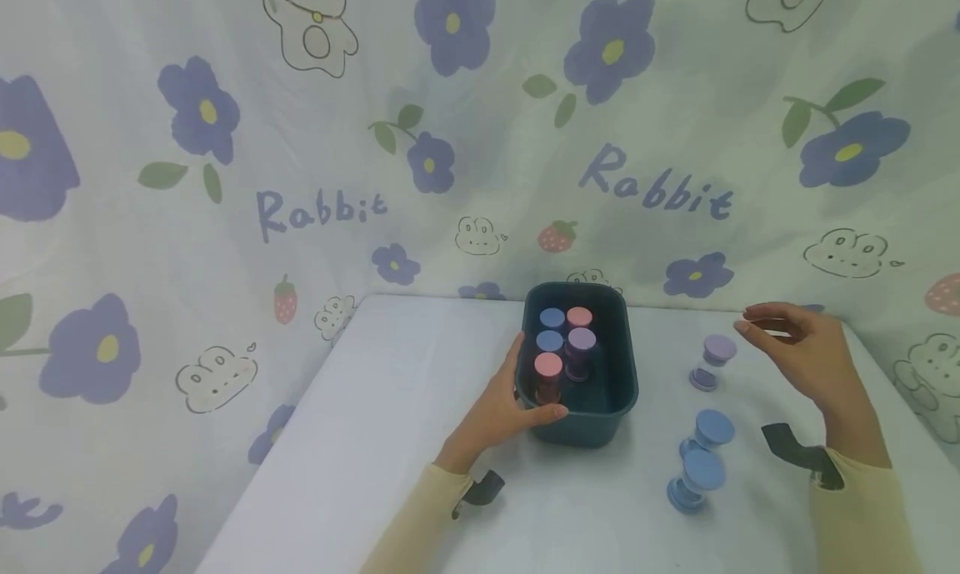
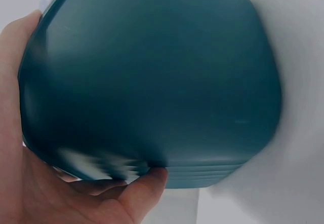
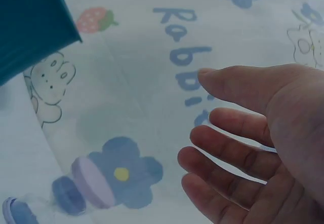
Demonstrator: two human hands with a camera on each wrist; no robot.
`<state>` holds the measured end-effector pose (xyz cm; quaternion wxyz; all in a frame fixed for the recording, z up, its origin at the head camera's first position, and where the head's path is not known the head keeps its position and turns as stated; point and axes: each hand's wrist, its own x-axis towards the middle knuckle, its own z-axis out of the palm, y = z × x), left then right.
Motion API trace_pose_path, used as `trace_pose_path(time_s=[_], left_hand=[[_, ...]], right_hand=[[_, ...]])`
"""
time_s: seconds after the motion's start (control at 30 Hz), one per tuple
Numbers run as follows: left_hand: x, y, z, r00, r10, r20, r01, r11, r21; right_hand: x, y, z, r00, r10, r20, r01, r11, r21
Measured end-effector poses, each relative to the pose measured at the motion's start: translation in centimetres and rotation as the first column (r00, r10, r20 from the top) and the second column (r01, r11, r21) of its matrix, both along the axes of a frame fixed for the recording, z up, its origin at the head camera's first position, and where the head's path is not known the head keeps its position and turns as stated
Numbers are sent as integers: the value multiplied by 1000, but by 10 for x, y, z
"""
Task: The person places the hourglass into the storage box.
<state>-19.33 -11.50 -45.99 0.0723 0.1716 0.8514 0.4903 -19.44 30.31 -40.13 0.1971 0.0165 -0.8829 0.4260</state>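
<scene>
In the head view a dark teal bin [image 1: 577, 428] stands on the white table. My left hand [image 1: 498, 407] grips its near left corner, thumb along the front rim and fingers on the left side. In the left wrist view the bin wall [image 2: 152, 82] fills most of the picture. Inside stand several sand timers with blue, pink [image 1: 548, 364] and purple [image 1: 581, 340] caps. My right hand [image 1: 806, 349] hovers with loosely bent fingers and holds nothing. Left of it stands a purple sand timer [image 1: 719, 349]; its purple cap [image 3: 93, 182] shows in the right wrist view.
Two blue sand timers, one farther [image 1: 714, 428] and one nearer [image 1: 703, 471], stand on the table right of the bin. The white tabletop [image 1: 360, 441] reaches back to a curtain [image 1: 510, 141] printed with flowers and rabbits.
</scene>
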Motion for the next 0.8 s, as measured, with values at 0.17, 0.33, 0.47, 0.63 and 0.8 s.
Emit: trace_pose_path(time_s=[0.17, 0.33, 0.47, 0.63, 0.8], left_hand=[[1, 0, 0, 1000, 4, 2, -4, 1000, -2], [0, 0, 0, 1000, -5, -6, 5, 1000, 10], [-1, 1, 1, 1000, -13, -16, 13, 1000, 20], [0, 1, 2, 1000, -15, -16, 16, 999, 28], [0, 0, 3, 1000, -11, -16, 11, 1000, 18]], right_hand=[[-1, 2, -17, 999, -45, 17, 45, 999, -28], [-5, 5, -29, 997, -47, 66, 51, 997, -66], [-10, 9, -39, 985, -35, 167, 44, 998, -53], [-14, 12, -52, 975, 17, 223, -5, 998, -56], [-16, 15, -62, 977, 64, 201, -51, 996, -71]])
